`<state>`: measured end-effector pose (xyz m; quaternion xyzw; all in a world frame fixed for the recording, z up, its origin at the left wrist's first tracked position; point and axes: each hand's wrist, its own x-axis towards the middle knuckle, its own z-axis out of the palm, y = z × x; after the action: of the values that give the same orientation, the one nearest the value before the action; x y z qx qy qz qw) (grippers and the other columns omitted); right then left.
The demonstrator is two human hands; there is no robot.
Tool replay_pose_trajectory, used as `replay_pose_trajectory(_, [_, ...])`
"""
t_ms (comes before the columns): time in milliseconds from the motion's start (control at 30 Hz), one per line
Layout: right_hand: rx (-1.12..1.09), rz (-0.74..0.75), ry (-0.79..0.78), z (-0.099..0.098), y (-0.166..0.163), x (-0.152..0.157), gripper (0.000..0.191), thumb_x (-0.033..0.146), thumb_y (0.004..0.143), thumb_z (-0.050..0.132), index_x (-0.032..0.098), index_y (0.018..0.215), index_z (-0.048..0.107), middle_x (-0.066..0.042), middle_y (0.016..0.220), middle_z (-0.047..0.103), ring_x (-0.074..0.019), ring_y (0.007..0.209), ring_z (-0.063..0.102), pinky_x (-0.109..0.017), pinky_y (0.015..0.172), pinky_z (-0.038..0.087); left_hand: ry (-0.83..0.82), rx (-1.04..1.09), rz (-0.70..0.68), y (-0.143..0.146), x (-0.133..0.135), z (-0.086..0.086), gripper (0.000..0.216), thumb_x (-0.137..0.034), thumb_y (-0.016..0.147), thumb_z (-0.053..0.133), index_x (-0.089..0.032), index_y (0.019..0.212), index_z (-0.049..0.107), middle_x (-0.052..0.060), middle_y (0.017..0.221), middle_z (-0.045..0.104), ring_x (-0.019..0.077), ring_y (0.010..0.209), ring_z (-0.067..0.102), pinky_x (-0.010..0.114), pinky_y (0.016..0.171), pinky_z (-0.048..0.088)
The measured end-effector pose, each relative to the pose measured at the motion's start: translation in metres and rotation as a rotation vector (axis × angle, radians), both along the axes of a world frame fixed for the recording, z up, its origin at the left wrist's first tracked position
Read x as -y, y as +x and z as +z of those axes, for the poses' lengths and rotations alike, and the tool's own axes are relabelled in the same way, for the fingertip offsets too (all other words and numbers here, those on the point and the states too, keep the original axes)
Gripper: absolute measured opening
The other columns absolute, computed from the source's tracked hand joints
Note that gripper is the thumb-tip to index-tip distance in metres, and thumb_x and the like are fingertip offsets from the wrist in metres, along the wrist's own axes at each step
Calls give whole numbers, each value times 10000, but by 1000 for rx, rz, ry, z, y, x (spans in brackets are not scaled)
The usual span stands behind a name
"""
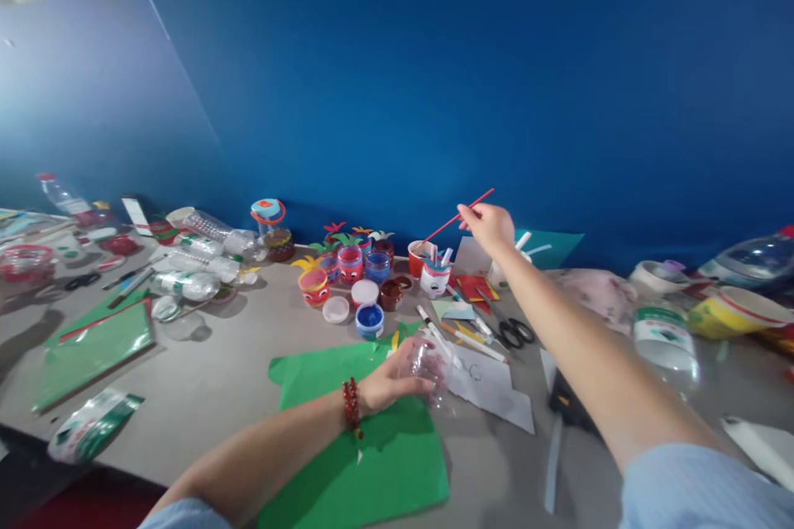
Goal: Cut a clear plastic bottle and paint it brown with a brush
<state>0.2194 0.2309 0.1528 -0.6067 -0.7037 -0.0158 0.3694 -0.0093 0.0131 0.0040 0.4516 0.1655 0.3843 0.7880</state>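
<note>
Pinching red brush (443, 226) in right fingers (470, 216), at red cup (419, 265): could tip it, pressing sideways! Clasping clear container (428, 364) in left fingers (414, 386): could dent it, squeezing hard!

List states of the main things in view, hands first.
Left hand, closed around clear plastic container
Clear plastic container, held
Right hand, pinching red paintbrush
Red paintbrush, slanted, lower end at red cup mouth
Red cup, upright, open
Front blue paint jar, upright, open
Green sheet, spread out
Right-side black scissors, open or shut unclear
</note>
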Motion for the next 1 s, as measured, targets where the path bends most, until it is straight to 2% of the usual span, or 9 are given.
replay_pose_trajectory(67, [10, 5, -6, -2, 0, -1, 482, 548, 904, 530, 209, 594, 675, -49, 616, 726, -189, 582, 616, -283, 509, 313, 0, 6, -6, 0, 0, 1, 581, -247, 744, 831, -242, 1213, 489, 72, 1077, 618, 233, 973, 654, 365, 763, 549])
replay_pose_trajectory(200, [-5, 4, 4, -5, -1, 0, 477, 534, 917, 523, 209, 601, 674, -43, 625, 734, -175, 564, 603, -278, 504, 305, 6, 2, -12, 0, 1, 6, 567, -244, 756, 821, -243, 1218, 492, 71, 1080, 614, 216, 952, 648, 363, 778, 541])
replay_pose_trajectory(400, [-68, -8, 55, 3, -1, 5, 460, 498, 920, 536, 207, 584, 657, -42, 632, 735, -177, 584, 615, -284, 520, 321, 15, 4, -14, 0, 1, 5, 572, -237, 762, 818, -246, 1229, 489, 67, 1049, 624, 216, 951, 646, 365, 778, 539])
replay_pose_trajectory(600, [-202, -41, 120, 7, 15, 3, 486, 529, 937, 499, 196, 620, 656, -66, 674, 756, -195, 635, 674, -269, 586, 425, 9, -9, -11, -1, 1, 3, 593, -255, 762, 818, -246, 1249, 480, 93, 1108, 628, 251, 1006, 648, 365, 765, 539])
replay_pose_trajectory(800, [-336, -37, 126, -2, 29, 4, 516, 580, 939, 451, 188, 681, 666, -81, 697, 772, -194, 615, 709, -262, 595, 494, 19, -9, -1, 0, 1, 2, 572, -252, 760, 818, -246, 1229, 490, 87, 1097, 636, 244, 996, 647, 354, 758, 536])
replay_pose_trajectory(1000, [-360, -7, 93, -12, 26, 8, 515, 612, 916, 478, 192, 672, 650, -88, 698, 770, -207, 634, 715, -270, 594, 504, 19, -4, 1, 0, 2, 4, 549, -247, 765, 816, -249, 1213, 499, 86, 1093, 644, 240, 985, 654, 348, 753, 535])
